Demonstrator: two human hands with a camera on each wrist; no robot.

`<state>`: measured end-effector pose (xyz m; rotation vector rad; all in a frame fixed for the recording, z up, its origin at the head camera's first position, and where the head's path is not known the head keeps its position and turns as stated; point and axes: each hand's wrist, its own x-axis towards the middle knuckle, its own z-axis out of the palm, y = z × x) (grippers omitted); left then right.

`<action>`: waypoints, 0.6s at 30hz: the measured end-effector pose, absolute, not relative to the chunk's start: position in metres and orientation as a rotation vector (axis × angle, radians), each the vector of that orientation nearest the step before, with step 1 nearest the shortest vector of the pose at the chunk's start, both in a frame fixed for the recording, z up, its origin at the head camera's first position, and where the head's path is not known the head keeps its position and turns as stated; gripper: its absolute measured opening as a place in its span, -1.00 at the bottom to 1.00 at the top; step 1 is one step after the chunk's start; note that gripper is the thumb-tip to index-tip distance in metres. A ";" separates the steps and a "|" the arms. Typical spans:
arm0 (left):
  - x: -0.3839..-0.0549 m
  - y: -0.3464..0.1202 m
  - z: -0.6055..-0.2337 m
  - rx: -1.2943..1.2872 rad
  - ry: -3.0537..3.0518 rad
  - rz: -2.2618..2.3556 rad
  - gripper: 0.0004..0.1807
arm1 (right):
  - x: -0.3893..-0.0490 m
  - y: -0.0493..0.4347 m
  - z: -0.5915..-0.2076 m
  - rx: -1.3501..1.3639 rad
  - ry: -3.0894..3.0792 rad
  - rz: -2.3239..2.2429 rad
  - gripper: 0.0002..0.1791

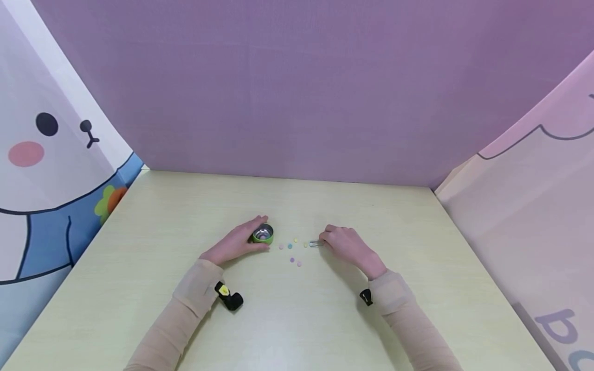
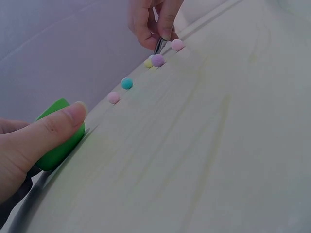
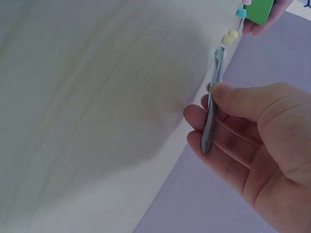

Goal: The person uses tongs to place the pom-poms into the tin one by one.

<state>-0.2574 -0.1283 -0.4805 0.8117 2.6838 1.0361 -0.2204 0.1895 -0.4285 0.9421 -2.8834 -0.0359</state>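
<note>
The person's right hand [image 1: 347, 244] pinches a pair of slim silver metal tweezers [image 3: 209, 128], thumb on one side and fingers on the other, the points reaching out past the fingertips towards the left. Right at those points sits a small pale mint-green ball [image 3: 217, 53]; from where I stand I can't tell whether the tweezers grip it or only touch it.

Just beyond the points lie two small round pale-yellow balls, the nearer one [image 1: 305, 245] close by and the other [image 1: 296, 240] slightly farther off. Next along comes a small round turquoise ball [image 1: 290, 246], then a small round pink ball [image 1: 280, 247] near the other hand. Closer to the person's body rest a small round purple ball [image 1: 292, 259] and a second pink one [image 1: 299, 264], near each other and to the left of the right hand.

At the far end of this scatter, the left hand [image 1: 237, 241] curls round a bright green cup [image 2: 59, 153] with a shiny metal inside, steadying it upright on the pale wood-grain bench [image 1: 287, 314], its mouth facing up.

Beige sleeves [image 1: 185, 304] cover both forearms, and a purple cloth backdrop [image 1: 297, 98] rises behind the bench.
</note>
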 end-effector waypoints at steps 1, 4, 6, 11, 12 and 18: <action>-0.257 -0.128 -0.481 0.819 2.684 1.038 0.01 | -0.220 0.189 -0.429 0.941 -2.886 -0.036 -0.88; -0.258 -0.129 -0.481 0.821 2.682 1.045 0.02 | -0.220 0.190 -0.429 0.941 -2.885 -0.039 -0.88; -0.258 -0.129 -0.482 0.827 2.681 1.048 0.01 | -0.220 0.189 -0.430 0.942 -2.882 -0.036 -0.89; -0.258 -0.129 -0.481 0.813 2.681 1.046 0.02 | -0.220 0.189 -0.430 0.939 -2.872 -0.028 -0.89; -0.258 -0.129 -0.481 0.806 2.680 1.045 0.02 | -0.221 0.189 -0.430 0.941 -2.865 -0.029 -0.89; -0.258 -0.129 -0.482 0.792 2.674 1.048 0.01 | -0.220 0.189 -0.430 0.955 -2.830 -0.031 -0.90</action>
